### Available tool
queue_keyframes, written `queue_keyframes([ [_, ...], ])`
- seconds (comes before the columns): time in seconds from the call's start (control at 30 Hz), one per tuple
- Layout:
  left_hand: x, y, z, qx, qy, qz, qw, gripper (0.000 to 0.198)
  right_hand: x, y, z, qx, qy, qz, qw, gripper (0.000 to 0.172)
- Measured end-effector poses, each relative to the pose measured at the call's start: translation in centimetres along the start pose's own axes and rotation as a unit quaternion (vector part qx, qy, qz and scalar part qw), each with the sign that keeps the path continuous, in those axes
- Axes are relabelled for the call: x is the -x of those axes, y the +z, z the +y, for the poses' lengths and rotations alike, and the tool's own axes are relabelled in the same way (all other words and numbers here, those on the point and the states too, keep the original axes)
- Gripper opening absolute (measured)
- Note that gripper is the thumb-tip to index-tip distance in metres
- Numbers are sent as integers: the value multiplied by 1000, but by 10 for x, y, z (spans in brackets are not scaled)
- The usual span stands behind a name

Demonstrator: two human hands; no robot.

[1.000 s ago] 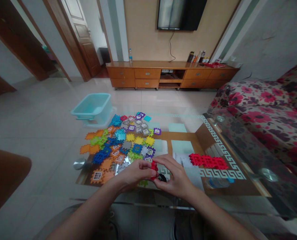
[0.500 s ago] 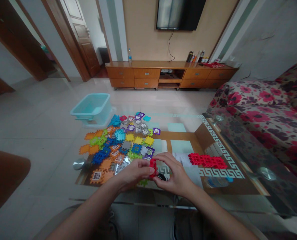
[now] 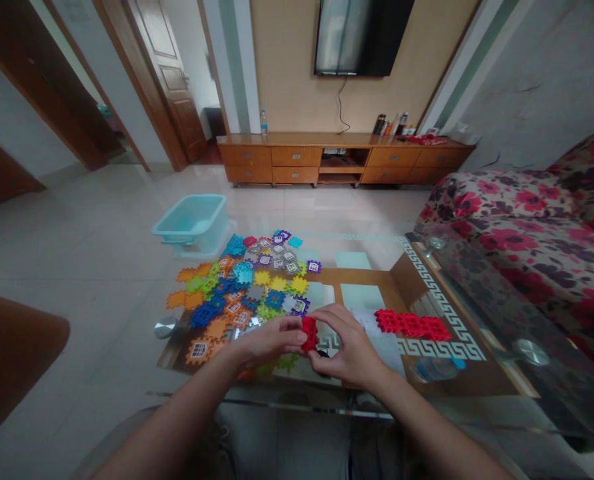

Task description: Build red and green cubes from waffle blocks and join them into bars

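Observation:
A small red block of interlocking plastic tiles (image 3: 309, 334) is held above the near part of the glass table. My left hand (image 3: 277, 339) pinches it from the left, thumb in front. On its right side, my right hand (image 3: 344, 347) curves round it with thumb and forefinger at its lower and upper edges. Partly hidden below my right hand is a small black object (image 3: 323, 355). Left of and beyond my hands lie many loose interlocking tiles (image 3: 234, 308) in orange, blue, yellow, green, grey and purple. A joined row of red blocks (image 3: 413, 325) lies to the right.
The glass table (image 3: 377, 393) has a lower shelf, where a plastic bottle (image 3: 437, 369) shows through. A teal plastic tub (image 3: 194, 227) stands past the table's far left corner. A floral sofa (image 3: 517, 227) is at the right, a wooden cabinet (image 3: 297, 160) along the wall.
The view has tilted up slightly, so the room sits a little lower in the picture. Both hands keep hold of the red block, with only slight finger movement.

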State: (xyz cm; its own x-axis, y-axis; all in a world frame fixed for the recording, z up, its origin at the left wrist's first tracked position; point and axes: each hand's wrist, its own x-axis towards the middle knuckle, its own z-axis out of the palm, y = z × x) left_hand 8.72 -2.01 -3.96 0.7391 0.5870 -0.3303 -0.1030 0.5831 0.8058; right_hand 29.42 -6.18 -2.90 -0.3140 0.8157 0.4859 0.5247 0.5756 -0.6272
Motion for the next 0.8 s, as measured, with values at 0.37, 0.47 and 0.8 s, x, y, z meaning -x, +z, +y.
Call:
queue_keyframes([
  [0.37,-20,-85,50,-449,141,336,816,30,4,-2,-5,108,-68,-79,989,54],
  [0.47,-31,-119,71,-589,135,369,706,28,5,2,-5,109,-61,-99,987,55],
  [0.8,-86,-196,109,-651,53,461,601,50,-2,6,-3,107,-79,-97,986,52],
])
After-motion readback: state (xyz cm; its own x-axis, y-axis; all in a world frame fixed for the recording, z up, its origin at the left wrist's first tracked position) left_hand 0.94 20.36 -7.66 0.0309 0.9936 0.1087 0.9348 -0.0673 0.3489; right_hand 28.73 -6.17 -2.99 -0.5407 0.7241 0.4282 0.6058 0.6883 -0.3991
